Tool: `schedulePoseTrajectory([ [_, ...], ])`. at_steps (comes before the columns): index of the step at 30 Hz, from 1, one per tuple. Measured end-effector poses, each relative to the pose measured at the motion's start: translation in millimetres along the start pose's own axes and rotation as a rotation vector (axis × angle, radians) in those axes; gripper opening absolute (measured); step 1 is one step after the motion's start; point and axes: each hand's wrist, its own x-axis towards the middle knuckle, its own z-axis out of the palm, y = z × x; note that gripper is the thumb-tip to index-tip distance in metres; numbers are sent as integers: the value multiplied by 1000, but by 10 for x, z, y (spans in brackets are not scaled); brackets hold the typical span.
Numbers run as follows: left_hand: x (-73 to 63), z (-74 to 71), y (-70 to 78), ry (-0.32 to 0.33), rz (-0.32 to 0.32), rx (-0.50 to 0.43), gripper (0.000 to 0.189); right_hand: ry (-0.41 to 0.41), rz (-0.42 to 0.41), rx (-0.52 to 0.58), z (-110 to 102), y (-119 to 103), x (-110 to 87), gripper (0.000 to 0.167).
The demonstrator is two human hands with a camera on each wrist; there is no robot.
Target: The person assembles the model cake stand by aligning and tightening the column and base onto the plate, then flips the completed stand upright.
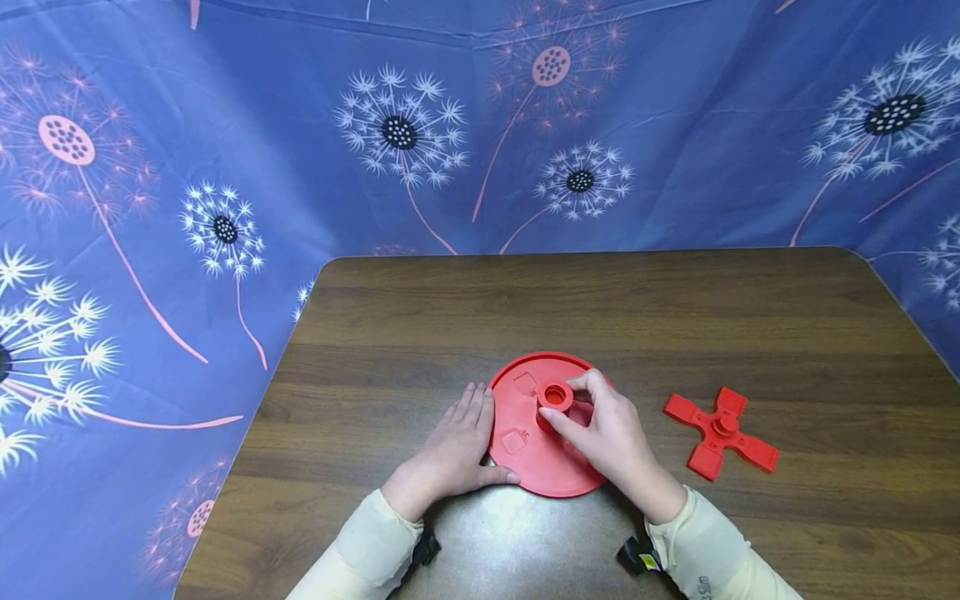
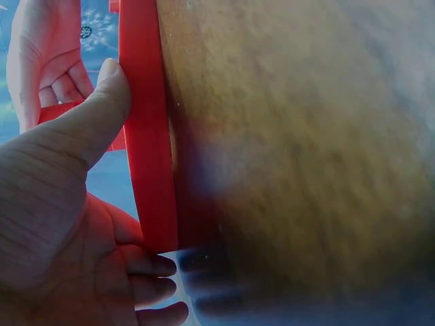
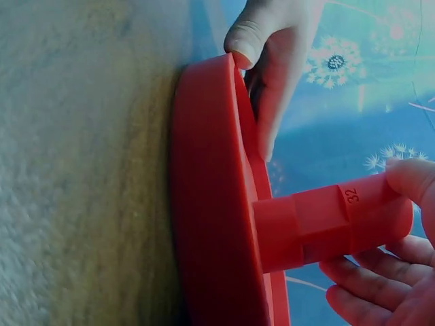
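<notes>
Head view: a red tube (image 3: 326, 224) stands upright over the middle of the red disc (image 1: 551, 471); fitting or turning it seems the step, and the next move likely needs a steady disc. The right hand (image 1: 618, 435) pinches the tube's top with its fingers; the left hand (image 1: 456, 447) lays nearly straight fingers along the disc's left edge. Right of the disc, a red cross (image 1: 724, 427) lies on the tabletop (image 1: 825, 333).

Your left hand (image 1: 461, 446) and right hand (image 1: 611, 425) are bare. You wear pale cream sleeves, the left one (image 1: 367, 542) plain in view, the right one (image 1: 708, 537) marked with small grey lettering (image 1: 704, 587). Black blocks (image 1: 426, 548) sit at your wrists, the right bearing a yellow-green label (image 1: 648, 562).
</notes>
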Motion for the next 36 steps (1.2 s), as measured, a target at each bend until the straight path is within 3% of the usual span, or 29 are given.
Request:
schedulePoseTrajectory([
  [6, -2, -1, -1, -4, -1, 1, 117, 12, 25, -7, 12, -19, -16, 44],
  [16, -5, -16, -3, -10, -6, -2, 116, 21, -4, -4, 8, 12, 13, 47],
  [21, -4, -18, -7, -7, 0, 6, 116, -66, -51, 126, -61, 61, 64, 44],
  [25, -5, -26, -7, -5, 3, 2, 116, -207, -110, 260, -136, 107, 114, 48],
  [30, -4, -27, -6, -7, 1, -13, 116, -361, -116, 248, -198, 137, 145, 51],
  [36, -6, -19, -8, -2, 4, -16, 115, -342, -89, 279, -151, 152, 129, 43],
])
